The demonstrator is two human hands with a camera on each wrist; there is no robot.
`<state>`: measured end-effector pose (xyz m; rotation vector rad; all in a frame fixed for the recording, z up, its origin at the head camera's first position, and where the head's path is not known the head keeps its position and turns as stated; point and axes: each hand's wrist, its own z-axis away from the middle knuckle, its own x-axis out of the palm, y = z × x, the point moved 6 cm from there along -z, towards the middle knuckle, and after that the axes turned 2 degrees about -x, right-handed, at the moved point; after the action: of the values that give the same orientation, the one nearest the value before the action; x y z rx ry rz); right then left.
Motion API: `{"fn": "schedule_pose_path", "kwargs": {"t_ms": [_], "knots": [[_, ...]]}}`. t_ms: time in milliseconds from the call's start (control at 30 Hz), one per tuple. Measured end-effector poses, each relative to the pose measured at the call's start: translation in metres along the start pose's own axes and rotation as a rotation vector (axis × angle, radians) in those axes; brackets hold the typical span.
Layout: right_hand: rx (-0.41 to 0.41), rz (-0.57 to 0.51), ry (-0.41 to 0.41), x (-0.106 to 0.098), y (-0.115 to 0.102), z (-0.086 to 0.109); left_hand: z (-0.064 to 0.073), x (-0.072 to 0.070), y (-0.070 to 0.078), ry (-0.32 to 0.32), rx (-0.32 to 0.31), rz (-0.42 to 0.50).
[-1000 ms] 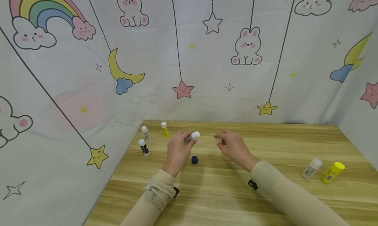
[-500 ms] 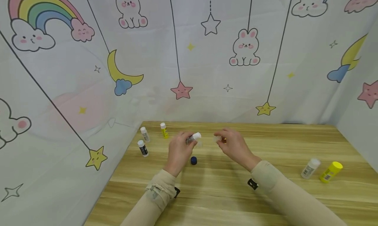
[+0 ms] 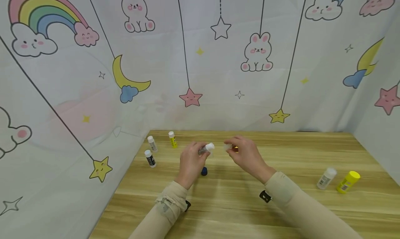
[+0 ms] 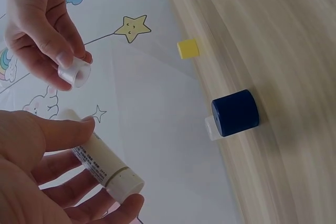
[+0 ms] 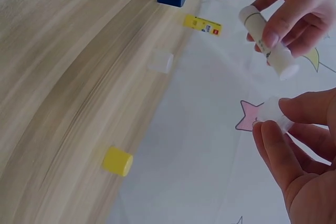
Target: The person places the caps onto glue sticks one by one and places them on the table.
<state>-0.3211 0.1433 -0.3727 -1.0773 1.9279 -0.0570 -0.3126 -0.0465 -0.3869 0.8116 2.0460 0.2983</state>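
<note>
My left hand (image 3: 191, 164) grips a white glue stick (image 4: 107, 163) between thumb and fingers, tilted, with its pale end towards the other hand. Between the thumb and fingertips of my right hand (image 3: 248, 157) is a small translucent cap (image 5: 274, 114). A short gap separates cap and stick; both are above the table. A dark blue cap (image 3: 204, 171) stands on the wood beside the left hand. Another translucent cap (image 5: 160, 60) and a yellow cap (image 5: 118, 161) also stand there; the hands mostly cover these two in the head view.
At the table's left are a white glue stick (image 3: 152, 143), a black-labelled one (image 3: 150, 158) and a yellow one (image 3: 173, 140). A larger white glue stick (image 3: 326, 179) and a larger yellow one (image 3: 348, 182) stand at the right. A patterned curtain (image 3: 218, 75) encloses the back.
My left hand has shifted slightly right with the glue stick, narrowing the gap to the cap in my right hand. Both grips are kept. The head view has tilted a little.
</note>
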Motion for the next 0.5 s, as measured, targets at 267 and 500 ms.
{"fn": "schedule_pose_path", "kwargs": {"t_ms": [267,500], "knots": [[0.003,-0.033,0.011,-0.0004,-0.0053,-0.0003,0.0032,0.0034,0.0036,0.015,0.047,-0.019],[0.013,-0.057,0.015,0.0007,-0.0067,0.0009,0.0049,0.0066,0.0058,0.02,0.074,-0.03]]}}
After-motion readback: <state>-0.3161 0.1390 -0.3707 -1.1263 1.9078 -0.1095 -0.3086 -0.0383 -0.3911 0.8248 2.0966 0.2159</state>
